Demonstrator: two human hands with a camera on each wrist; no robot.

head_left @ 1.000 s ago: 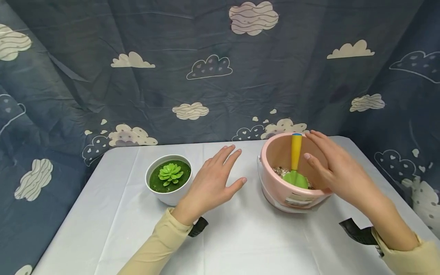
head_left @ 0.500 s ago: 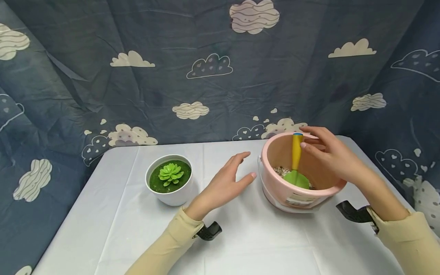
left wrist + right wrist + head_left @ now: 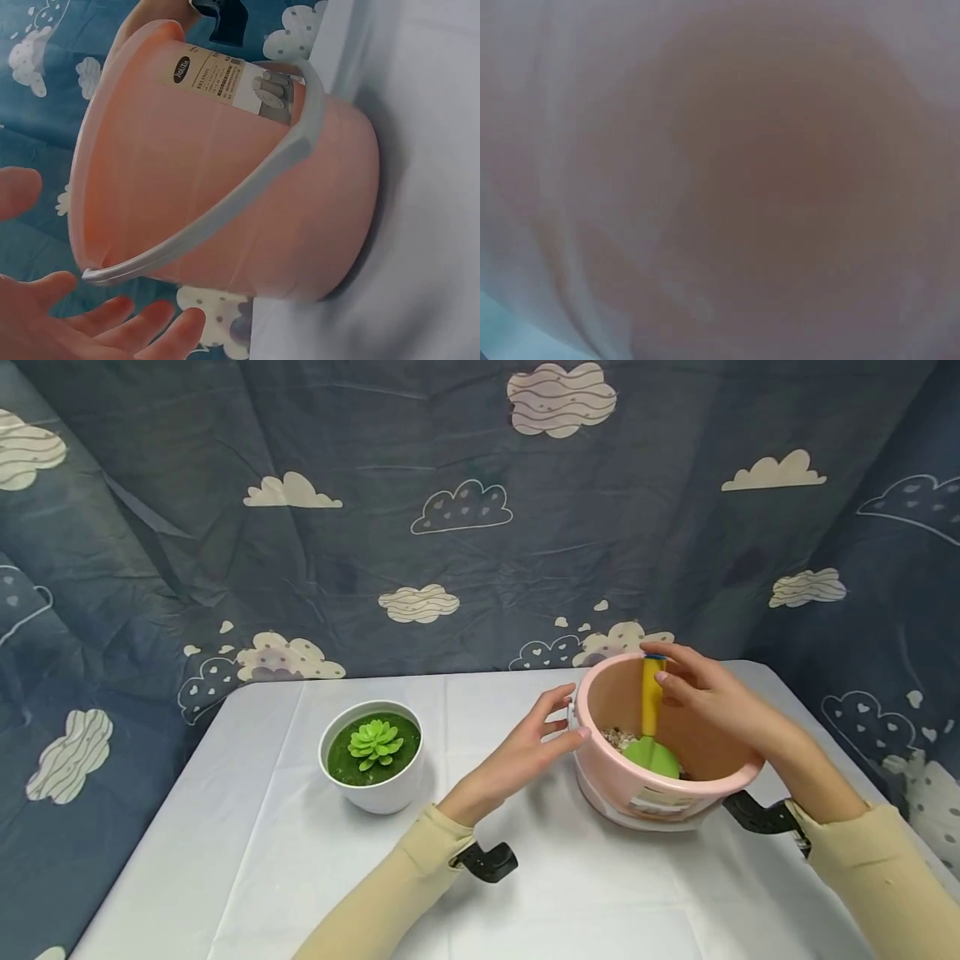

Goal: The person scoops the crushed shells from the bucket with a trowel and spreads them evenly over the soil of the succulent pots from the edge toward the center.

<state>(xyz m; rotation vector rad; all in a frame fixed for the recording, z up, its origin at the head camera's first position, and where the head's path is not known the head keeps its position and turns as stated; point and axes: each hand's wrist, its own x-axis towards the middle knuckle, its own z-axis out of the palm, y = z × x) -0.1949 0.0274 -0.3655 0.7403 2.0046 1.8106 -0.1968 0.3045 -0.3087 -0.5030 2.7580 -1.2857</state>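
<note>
A pink bucket [image 3: 667, 797] stands upright on the table, its pale handle [image 3: 225, 214] hanging down the side in the left wrist view. Inside it a toy trowel with a yellow handle [image 3: 651, 706] and green blade [image 3: 651, 755] stands in pebble-like bits [image 3: 618, 738]. My right hand [image 3: 705, 693] holds the trowel near its blue-tipped top between thumb and fingers. At the bucket's left rim is my left hand [image 3: 528, 747], fingers spread and holding nothing. The right wrist view is a blurred pinkish surface close to the camera.
A white pot [image 3: 397, 781] with a green succulent [image 3: 375, 742] stands on the white-covered table [image 3: 285, 877], left of the left hand. A dark cloth with clouds [image 3: 337, 552] hangs behind and along both sides.
My right hand has moved from the bucket's right rim to the trowel handle and closed on it. My left hand has shifted right, away from the pot, up to the bucket's rim.
</note>
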